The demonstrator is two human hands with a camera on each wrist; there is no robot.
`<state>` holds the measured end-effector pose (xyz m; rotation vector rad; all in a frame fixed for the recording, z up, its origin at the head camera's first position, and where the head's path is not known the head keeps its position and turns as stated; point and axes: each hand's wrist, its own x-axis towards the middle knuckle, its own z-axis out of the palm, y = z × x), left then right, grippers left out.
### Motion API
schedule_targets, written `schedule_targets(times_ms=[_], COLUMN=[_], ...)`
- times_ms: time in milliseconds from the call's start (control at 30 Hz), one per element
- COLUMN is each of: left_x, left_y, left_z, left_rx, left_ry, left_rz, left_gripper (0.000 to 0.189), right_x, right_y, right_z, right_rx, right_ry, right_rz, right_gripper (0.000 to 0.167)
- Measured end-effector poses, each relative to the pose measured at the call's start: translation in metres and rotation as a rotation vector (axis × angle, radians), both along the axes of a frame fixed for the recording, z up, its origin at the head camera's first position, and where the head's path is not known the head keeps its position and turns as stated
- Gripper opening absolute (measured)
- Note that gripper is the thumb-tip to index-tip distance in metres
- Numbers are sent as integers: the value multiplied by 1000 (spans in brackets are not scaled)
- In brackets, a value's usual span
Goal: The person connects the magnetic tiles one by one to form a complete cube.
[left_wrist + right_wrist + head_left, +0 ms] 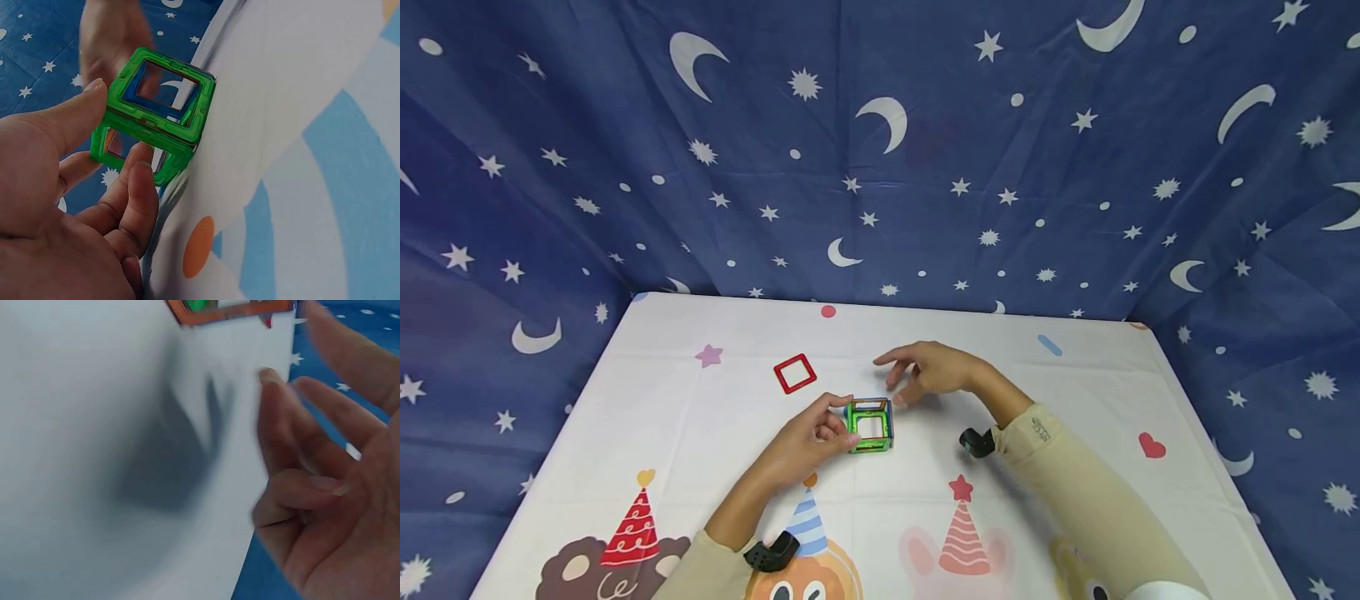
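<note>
My left hand [805, 442] holds a small open-framed cube of magnetic tiles [870, 448] near the middle of the table, with the thumb at its near left corner. In the left wrist view the cube's green tiles [153, 125] face me, and blue and orange frames show through them. The thumb and fingertips lie along the green edges. Just beyond the cube, to the right, my right hand [934, 367] hovers with nothing in it, index finger reaching left. The right wrist view catches an orange tile edge [240, 311] of the cube above its loosely bent fingers [278, 425].
A single red square tile frame [781, 380] lies flat behind the cube, to its left. The white tablecloth [1075, 392] carries printed animals, hats and shapes. A blue curtain [917, 250] with moons and stars surrounds the table's back and sides.
</note>
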<state>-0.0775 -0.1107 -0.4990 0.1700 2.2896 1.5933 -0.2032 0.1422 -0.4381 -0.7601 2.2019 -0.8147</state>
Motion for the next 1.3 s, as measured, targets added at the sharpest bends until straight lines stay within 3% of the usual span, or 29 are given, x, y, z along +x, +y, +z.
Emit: schedule_targets(times_ms=[100, 233, 500, 700, 900, 1033, 1133, 1300], left_x=[0, -1, -2, -1, -1, -1, -1, -1], left_y=[-2, -4, 0, 1, 0, 0, 0, -4], left_z=[1, 0, -1, -1, -2, -2, -1, -1], left_rx=[-12, -10, 41, 40, 52, 57, 55, 39], left_ry=[-1, 11, 9, 16, 30, 34, 32, 26], left_rz=[2, -2, -48, -59, -72, -76, -68, -46], left_gripper=[58, 57, 55, 56, 56, 57, 56, 55], right_x=[-25, -52, -81, -91, -90, -86, -86, -92], right_y=[-22, -61, -120, -145, -158, -159, -158, -152], right_z=[2, 2, -7, -18, -26, -33, -32, -28], right_rx=[18, 27, 83, 98, 92, 102, 174, 247], right_ry=[90, 138, 109, 76, 81, 143, 247, 278], right_rz=[23, 82, 157, 163, 148, 163, 205, 276], right_gripper=[53, 40, 26, 25, 22, 18, 19, 21])
